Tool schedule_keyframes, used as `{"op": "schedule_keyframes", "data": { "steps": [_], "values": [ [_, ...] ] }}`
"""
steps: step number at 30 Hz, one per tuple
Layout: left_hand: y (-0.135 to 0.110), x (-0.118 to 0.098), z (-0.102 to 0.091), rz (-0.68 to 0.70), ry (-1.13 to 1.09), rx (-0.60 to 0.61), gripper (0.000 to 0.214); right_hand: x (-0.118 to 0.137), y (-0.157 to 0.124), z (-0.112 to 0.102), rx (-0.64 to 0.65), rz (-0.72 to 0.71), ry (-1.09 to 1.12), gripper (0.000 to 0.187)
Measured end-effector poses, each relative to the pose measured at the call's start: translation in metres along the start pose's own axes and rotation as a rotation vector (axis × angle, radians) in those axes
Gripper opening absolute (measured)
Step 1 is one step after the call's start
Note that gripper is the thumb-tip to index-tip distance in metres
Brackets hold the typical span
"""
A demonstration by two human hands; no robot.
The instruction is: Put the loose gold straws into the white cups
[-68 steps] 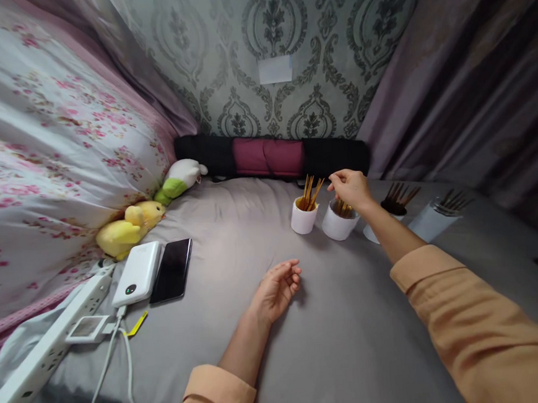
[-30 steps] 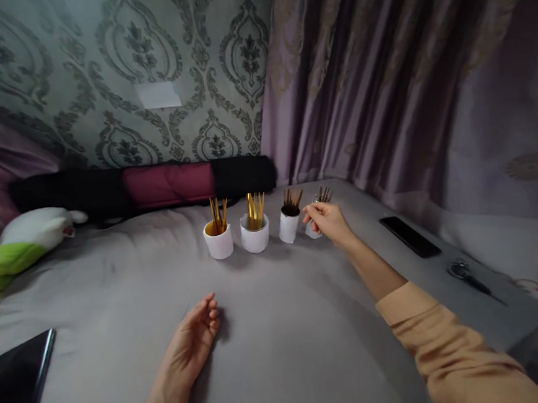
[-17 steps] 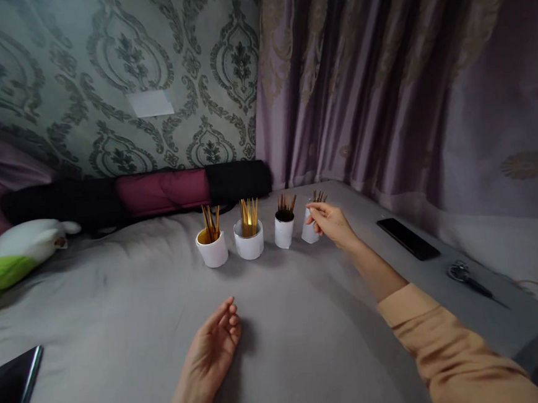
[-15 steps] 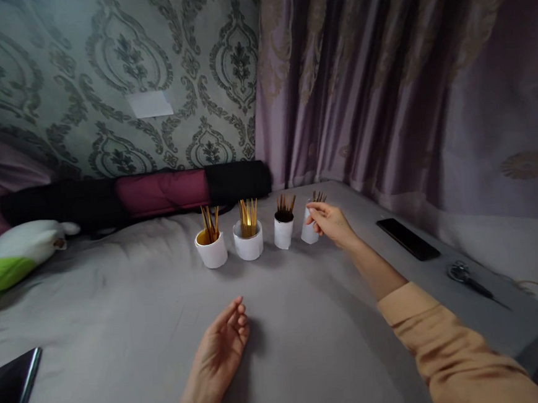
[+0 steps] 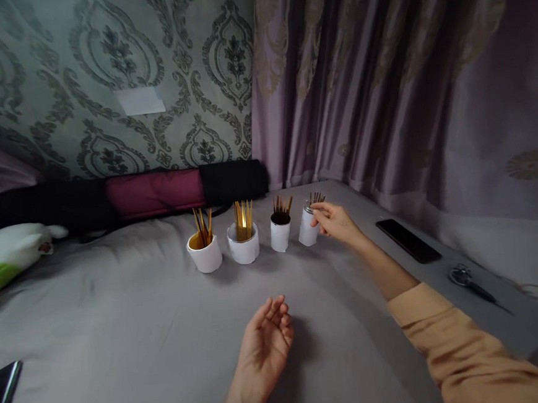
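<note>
Four white-wrapped cups hold thin sticks and stand in a row: a wide left cup, a second wide cup, a narrower third cup and a slim right cup. Golden sticks rise from the second cup; darker brown sticks show in the right one. My right hand is at the right cup's rim, thumb and fingers pinched together; what they grip cannot be made out. Palm up in front of the row, my left hand has loosely curled fingers, apart, with nothing in them.
A black phone and a dark handled tool lie to the right. Behind the cups is a long black and maroon bag. A plush toy and a dark glossy object are at left, on grey cloth.
My left hand has moved to the right. My right hand stays at the right cup, shifted slightly, and more of that cup's rim shows. The view has turned a little.
</note>
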State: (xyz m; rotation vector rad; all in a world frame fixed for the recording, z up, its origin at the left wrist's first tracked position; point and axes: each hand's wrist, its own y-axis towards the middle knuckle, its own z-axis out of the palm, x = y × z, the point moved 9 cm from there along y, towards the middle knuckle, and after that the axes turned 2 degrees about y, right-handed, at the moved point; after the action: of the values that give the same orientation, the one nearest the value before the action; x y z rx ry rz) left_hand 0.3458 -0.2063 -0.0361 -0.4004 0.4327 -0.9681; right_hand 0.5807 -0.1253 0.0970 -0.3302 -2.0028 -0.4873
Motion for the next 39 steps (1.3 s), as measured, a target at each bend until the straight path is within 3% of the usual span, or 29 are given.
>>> {"op": "schedule_keyframes", "data": {
  "steps": [8, 16, 21, 24, 26, 31, 33, 35, 39],
  "values": [
    [0.009, -0.012, -0.007, 0.02, -0.03, -0.025, 0.015, -0.009, 0.007, -0.007, 0.001, 0.047, -0.047, 0.024],
    [0.015, -0.033, -0.013, 0.082, -0.009, -0.032, 0.015, -0.007, 0.012, -0.004, 0.102, 0.164, -0.06, 0.012],
    [0.023, -0.058, -0.008, 0.237, 0.254, -0.057, 0.02, -0.001, 0.013, 0.0, 0.168, 0.203, -0.066, 0.01],
    [0.026, -0.078, 0.006, 0.429, 0.524, -0.083, 0.028, -0.002, 0.013, -0.002, 0.139, 0.225, -0.05, 0.008],
    [0.029, -0.084, 0.018, 0.501, 0.567, -0.081, 0.031, -0.005, 0.015, -0.003, 0.115, 0.224, -0.039, 0.008],
    [0.044, -0.068, 0.051, 0.369, 0.367, 0.083, 0.032, -0.012, 0.022, -0.009, 0.048, 0.203, -0.023, 0.01],
    [0.046, -0.067, 0.065, 0.401, 0.394, 0.129, 0.035, -0.014, 0.025, -0.012, 0.027, 0.205, -0.017, 0.012],
    [0.045, -0.074, 0.078, 0.548, 0.56, 0.131, 0.037, -0.016, 0.03, -0.015, 0.005, 0.211, -0.006, 0.012],
    [0.034, -0.089, 0.11, 1.003, 1.068, 0.08, 0.035, -0.015, 0.05, -0.019, -0.043, 0.204, 0.006, 0.008]
  ]
}}
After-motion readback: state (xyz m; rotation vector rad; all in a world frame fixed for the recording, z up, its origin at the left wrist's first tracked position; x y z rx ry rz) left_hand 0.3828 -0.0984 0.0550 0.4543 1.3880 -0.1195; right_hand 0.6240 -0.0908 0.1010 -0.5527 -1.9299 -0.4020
